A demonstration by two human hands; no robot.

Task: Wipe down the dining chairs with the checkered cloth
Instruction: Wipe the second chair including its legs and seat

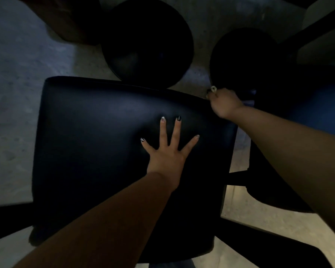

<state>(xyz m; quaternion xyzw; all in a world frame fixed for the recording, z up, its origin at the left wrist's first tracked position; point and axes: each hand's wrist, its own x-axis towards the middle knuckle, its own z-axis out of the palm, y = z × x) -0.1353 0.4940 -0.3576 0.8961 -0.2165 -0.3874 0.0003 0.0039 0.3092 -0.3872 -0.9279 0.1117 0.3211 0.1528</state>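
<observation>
While left hand (167, 158), fingers (177, 130) splayed, steadies black chair seat (97, 132): wipe corner firmly with right hand (223, 104), fingers curled; cloth barely discernible.

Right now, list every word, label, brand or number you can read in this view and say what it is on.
There is no readable text in this view.
The black chair seat shows no label or brand.
The two round dark stools show no markings.
The small pale thing at the right hand is too dim and blurred to show any writing.
The left hand lies flat on the seat and bears no text.
</observation>
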